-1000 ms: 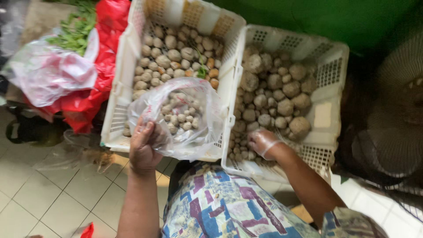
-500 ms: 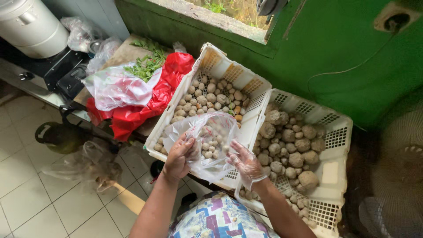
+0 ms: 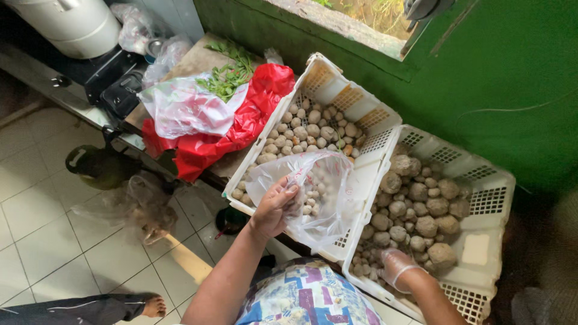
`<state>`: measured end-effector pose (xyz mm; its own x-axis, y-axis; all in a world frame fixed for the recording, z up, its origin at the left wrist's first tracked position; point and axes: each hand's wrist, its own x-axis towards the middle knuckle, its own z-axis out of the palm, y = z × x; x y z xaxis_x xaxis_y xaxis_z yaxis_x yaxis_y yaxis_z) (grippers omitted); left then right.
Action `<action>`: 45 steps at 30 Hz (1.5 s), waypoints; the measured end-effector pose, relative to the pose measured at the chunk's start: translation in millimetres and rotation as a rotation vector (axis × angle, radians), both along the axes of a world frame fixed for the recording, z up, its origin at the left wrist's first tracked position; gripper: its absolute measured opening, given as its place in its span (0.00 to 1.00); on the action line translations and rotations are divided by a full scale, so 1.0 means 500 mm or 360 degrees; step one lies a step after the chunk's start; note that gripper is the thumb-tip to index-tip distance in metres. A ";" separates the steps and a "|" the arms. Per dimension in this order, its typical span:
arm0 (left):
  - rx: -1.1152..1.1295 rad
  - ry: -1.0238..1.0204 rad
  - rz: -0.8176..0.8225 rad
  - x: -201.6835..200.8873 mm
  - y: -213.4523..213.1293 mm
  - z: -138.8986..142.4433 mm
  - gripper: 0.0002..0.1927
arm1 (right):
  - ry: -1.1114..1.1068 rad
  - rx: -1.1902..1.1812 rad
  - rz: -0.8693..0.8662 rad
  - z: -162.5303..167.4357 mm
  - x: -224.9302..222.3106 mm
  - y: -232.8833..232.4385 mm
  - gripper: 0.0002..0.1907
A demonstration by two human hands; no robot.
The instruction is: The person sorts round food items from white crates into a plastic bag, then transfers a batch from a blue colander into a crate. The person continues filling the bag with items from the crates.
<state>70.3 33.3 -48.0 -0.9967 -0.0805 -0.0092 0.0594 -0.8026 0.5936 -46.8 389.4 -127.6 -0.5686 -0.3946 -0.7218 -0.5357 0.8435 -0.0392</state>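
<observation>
while it hangs over the near edge of the left white crate (image 3: 361, 114), the clear plastic bag (image 3: 313, 186) looks thin and crinkled, with a loose heap of small pale round balls showing through its lower part. its mouth is gathered at the near side, where the left hand (image 3: 274, 207) pinches it, fingers (image 3: 289, 191) clenched on the film and the wrist angled up from below. the left forearm rises from the bottom of the view, beside a patterned garment in blue, white and purple. the right hand (image 3: 397, 268), covered by a thin clear glove, reaches into the near corner of the right white crate (image 3: 490, 201) among larger, rougher brown balls; its fingers are curled downward into the pile, and whether they grasp one cannot be told. behind the crates, a red plastic bag (image 3: 241, 126) and green leaves (image 3: 226, 75) lie on the table (image 3: 192, 60).
</observation>
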 end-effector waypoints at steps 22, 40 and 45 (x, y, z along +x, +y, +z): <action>0.0080 -0.0066 -0.0009 0.017 0.022 -0.021 0.21 | -0.0774 -0.1616 -0.1089 0.173 0.048 -0.054 0.18; -0.0076 -0.0180 0.0074 0.036 0.031 -0.019 0.21 | 0.0238 -0.0262 0.0096 -0.067 0.002 0.042 0.12; -0.0021 -0.0022 0.0046 0.037 0.034 -0.025 0.19 | 0.0226 -0.0270 0.0097 -0.075 -0.004 0.045 0.10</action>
<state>88.7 50.2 -60.5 -0.9937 -0.1098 -0.0217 0.0743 -0.7927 0.6050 -49.0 412.1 -165.1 -0.6311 -0.5401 -0.5568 -0.5956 0.7972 -0.0982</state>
